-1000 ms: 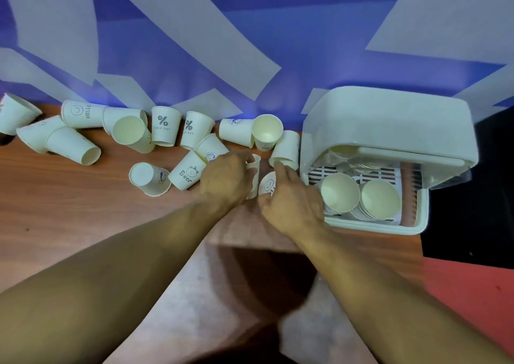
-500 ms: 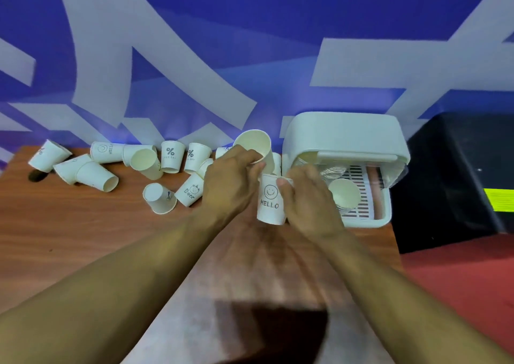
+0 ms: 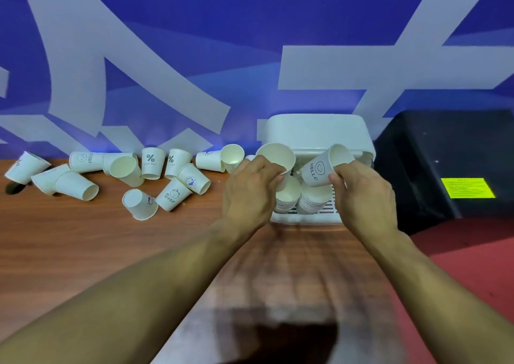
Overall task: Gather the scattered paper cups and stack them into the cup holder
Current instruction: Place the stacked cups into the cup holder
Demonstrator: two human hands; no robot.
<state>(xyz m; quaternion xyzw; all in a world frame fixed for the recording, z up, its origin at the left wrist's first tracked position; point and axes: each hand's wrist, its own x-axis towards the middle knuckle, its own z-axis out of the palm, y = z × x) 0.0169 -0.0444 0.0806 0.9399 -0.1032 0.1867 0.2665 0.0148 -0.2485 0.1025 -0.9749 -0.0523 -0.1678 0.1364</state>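
My left hand [image 3: 250,190] grips a plain white paper cup [image 3: 276,158], mouth up, above the left stack of cups [image 3: 288,196] in the white cup holder [image 3: 314,132]. In my right hand [image 3: 364,194] is a tilted cup printed HELLO with a smiley [image 3: 322,167], held over the right stack [image 3: 314,201]. Several loose cups [image 3: 172,196] lie scattered on the wooden table [image 3: 111,241] to the left, some upright and upside down, most on their sides.
The holder stands at the table's back right, against a blue and white wall [image 3: 194,57]. A black box with a yellow label [image 3: 467,187] sits to the right of it, above a red floor [image 3: 472,252].
Both hands have lifted their cups from the table and carried them right, over the stacks in the holder. The camera view has tilted up and shifted.
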